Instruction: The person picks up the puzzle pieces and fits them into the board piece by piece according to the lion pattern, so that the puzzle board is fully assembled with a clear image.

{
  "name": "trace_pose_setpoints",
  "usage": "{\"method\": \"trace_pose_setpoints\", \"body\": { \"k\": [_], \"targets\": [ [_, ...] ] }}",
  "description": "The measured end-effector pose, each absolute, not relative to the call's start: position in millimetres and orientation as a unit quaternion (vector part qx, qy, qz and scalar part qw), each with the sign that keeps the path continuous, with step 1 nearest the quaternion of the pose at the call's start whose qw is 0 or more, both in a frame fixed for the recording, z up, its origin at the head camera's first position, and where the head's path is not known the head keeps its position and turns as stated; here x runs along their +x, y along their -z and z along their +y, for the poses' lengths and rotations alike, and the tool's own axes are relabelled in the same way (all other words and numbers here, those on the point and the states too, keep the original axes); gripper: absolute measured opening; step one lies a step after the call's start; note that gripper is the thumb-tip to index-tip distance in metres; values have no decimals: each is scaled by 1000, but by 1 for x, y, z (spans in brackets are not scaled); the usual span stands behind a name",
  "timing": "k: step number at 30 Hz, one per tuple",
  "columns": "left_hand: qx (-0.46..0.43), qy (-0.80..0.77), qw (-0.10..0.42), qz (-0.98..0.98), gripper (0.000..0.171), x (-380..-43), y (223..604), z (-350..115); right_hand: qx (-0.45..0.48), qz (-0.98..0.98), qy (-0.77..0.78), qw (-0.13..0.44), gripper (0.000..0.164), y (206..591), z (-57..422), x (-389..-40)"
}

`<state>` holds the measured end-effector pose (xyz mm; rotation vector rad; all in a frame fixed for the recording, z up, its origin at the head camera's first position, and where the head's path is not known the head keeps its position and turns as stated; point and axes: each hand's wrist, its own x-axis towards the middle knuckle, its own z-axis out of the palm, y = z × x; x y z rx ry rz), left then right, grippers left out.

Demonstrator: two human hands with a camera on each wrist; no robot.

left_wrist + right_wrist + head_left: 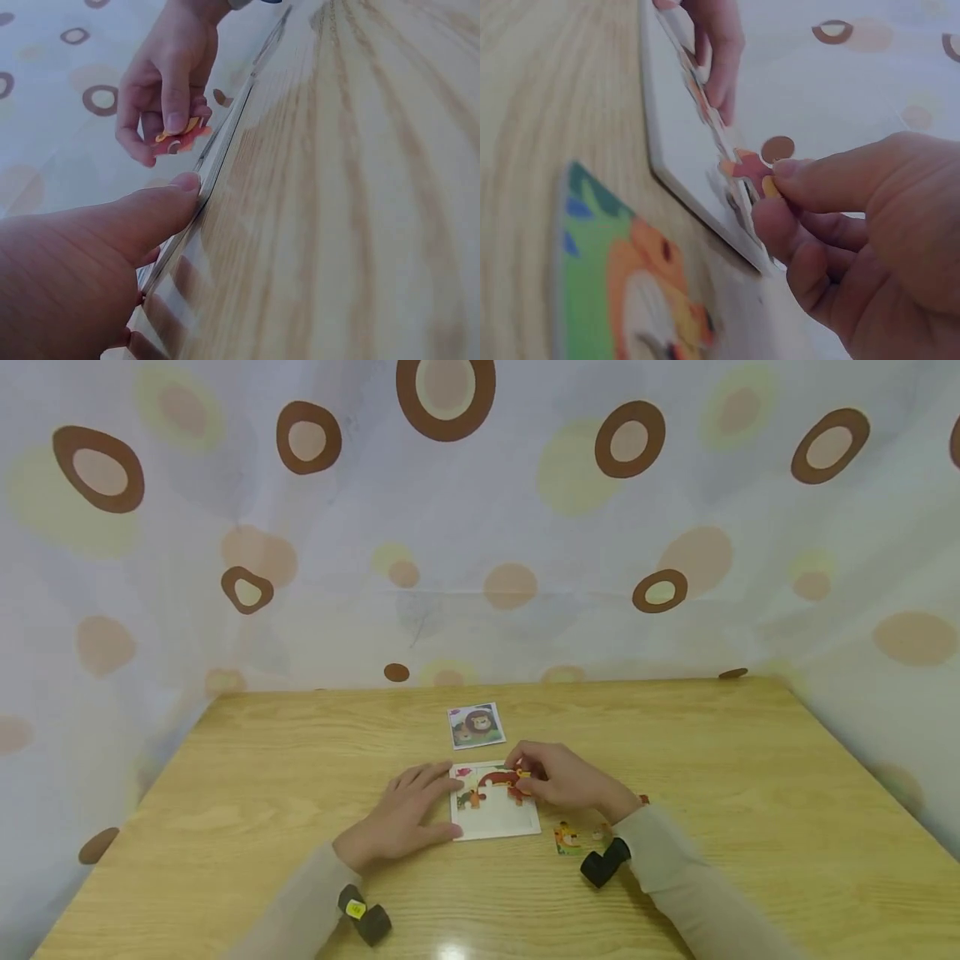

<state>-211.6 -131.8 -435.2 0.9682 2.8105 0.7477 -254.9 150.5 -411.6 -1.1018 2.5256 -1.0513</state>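
Note:
A white-framed puzzle board point(498, 823) lies on the table, its upper part filled with several joined pieces and its lower part bare white. Along its left side rests my left hand point(401, 817), fingers spread and fairly straight, thumb at the lower left edge. My right hand point(567, 779) is over the board's upper right. Between its thumb and fingers it pinches a red-and-orange puzzle piece point(751, 166), held close over the board in the right wrist view. In the left wrist view, the same piece point(178, 144) shows below the right thumb.
Behind the board lies a picture card point(477, 727) with a lion. Loose puzzle pieces point(567, 838) lie right of the board, partly under the right forearm; one piece point(592, 255) looks large in the right wrist view. A patterned cloth point(480, 635) hangs behind the wooden table point(300, 760).

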Motion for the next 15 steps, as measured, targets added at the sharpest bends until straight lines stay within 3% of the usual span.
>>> {"method": "trace_pose_setpoints", "body": {
  "k": [8,15],
  "targets": [
    [317,-235,31,918,59,-217,433,-131,-350,847,384,113,13,410,137,-251],
    [311,-239,40,919,59,-214,437,-134,-354,858,362,86,15,420,125,-251]
  ]
}}
